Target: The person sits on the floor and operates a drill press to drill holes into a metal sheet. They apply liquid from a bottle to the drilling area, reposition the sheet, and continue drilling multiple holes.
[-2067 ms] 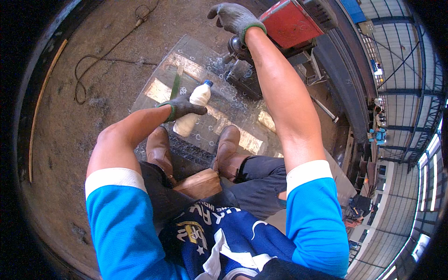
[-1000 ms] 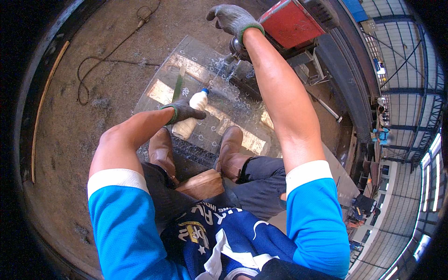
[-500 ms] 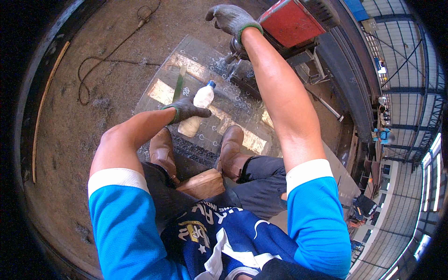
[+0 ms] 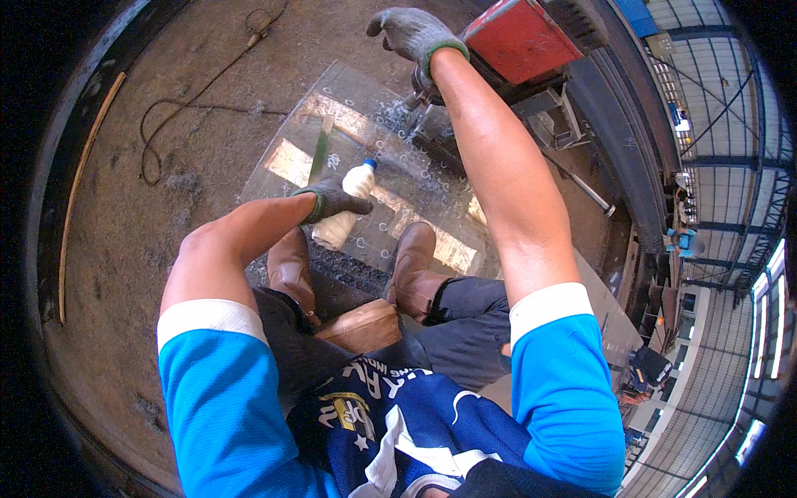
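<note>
Left hand (image 4: pixel 336 202), gloved, wraps the middle of a white plastic bottle (image 4: pixel 359 181), which juts from both sides of the grip over the metal plate (image 4: pixel 415 187); beyond the plate, the right hand (image 4: pixel 411 35) half-curls, its hold unclear.

Brown dusty floor (image 4: pixel 108 224) under dark cable (image 4: pixel 212 106) and grey plate (image 4: pixel 342 87)

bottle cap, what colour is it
Blue; the bottle cap shows best in the head view.
</note>
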Demonstrator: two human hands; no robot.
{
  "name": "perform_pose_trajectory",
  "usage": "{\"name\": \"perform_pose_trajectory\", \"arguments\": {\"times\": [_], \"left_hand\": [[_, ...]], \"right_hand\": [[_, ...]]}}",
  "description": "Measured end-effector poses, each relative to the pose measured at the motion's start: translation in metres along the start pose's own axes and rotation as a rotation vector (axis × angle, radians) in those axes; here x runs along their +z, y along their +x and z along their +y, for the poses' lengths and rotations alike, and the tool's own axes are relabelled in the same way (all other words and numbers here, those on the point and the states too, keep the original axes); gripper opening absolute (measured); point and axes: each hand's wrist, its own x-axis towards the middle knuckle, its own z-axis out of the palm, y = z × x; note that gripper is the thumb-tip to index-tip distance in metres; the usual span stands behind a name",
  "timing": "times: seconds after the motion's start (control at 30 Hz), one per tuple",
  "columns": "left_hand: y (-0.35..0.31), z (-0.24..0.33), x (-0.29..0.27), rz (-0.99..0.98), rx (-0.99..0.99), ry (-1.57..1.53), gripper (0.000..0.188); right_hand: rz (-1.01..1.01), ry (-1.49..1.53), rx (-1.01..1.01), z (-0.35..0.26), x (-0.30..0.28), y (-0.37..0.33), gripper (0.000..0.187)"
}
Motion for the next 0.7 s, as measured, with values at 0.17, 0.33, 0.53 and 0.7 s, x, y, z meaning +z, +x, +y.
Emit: {"name": "perform_pose_trajectory", "arguments": {"times": [0.17,0.33,0.53,0.7], "left_hand": [[0.005,0.0,-0.001,-0.002,-0.061,0.028,0.085],[-0.003,0.004,0.0,0.041,0.145,-0.269,0.088],[-0.002,0.009,-0.003,0.091,0.149,-0.27,0.085],[0.005,0.001,0.003,0.032,0.147,-0.289,0.087]], "right_hand": [[0.017,0.008,0.007,0.005,0.01,0.007,0.033],[0.067,-0.02,-0.034,0.008,0.016,0.011,0.034],[-0.038,0.085,0.011,0.005,0.004,0.001,0.037],[0.092,0.086,-0.04,0.002,0.008,-0.003,0.032]]}}
